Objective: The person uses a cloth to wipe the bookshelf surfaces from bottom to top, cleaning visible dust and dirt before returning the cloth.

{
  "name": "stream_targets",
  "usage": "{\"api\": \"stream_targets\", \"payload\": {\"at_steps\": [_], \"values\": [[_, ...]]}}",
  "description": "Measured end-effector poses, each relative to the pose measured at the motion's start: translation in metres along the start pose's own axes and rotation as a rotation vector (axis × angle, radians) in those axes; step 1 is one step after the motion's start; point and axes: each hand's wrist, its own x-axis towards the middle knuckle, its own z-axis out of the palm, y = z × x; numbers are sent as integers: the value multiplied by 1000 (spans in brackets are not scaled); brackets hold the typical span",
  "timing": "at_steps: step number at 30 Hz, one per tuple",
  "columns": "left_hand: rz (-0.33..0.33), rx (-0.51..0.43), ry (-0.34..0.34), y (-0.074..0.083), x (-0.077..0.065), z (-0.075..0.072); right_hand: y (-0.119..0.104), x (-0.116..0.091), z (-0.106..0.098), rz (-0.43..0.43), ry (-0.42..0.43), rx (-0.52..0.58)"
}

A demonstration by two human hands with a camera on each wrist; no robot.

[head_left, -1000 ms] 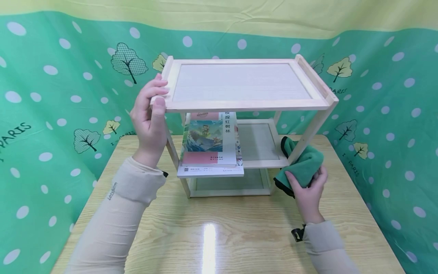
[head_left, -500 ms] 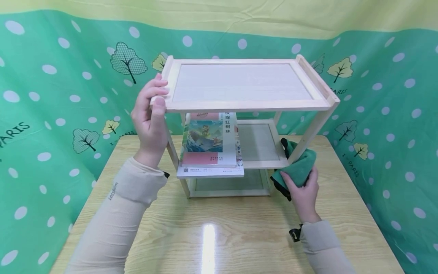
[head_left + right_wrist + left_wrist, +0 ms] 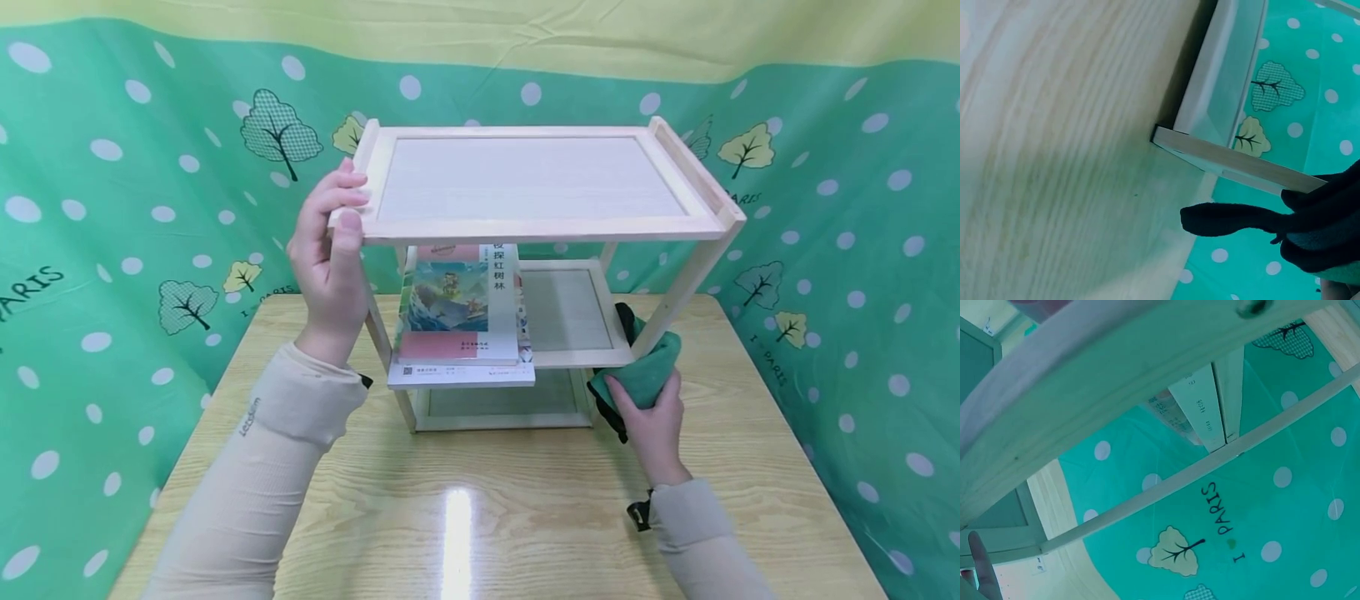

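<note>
A pale wooden three-tier shelf (image 3: 525,179) stands upright on the table. My left hand (image 3: 330,250) grips the left edge of its top board, thumb at the front corner and fingers over the side rim. With my right hand (image 3: 654,429) I hold a folded green cloth (image 3: 651,373) with black edging against the lower part of the front right leg (image 3: 678,287). In the right wrist view the cloth (image 3: 1329,225) looks mostly dark and touches that leg (image 3: 1241,161). How far it wraps behind the leg is hidden.
Several books (image 3: 453,304) lie stacked on the left of the middle tier, the lowest jutting past its front edge. The shelf occupies the back middle of the wood-grain table (image 3: 360,517). A green dotted curtain (image 3: 97,250) hangs behind and at both sides.
My right hand has moved left with the cloth, bringing it closer in around the front right leg. The left hand and the shelf stay where they were.
</note>
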Motion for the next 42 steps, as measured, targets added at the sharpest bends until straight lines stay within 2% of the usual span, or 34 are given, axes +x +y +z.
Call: {"api": "stream_targets", "payload": {"at_steps": [6,23,32,42], "values": [[2,0,0,1,0,-1,4,-2,2,2,-11,-24],[-2,14,0,0,-1,-1,9,-3,3,90,-138,-40],[-7,11,1,0,-1,-1,13,-1,2,93,-160,-64],[-5,4,-2,0,-1,0,19,1,2,111,-174,-39]]}}
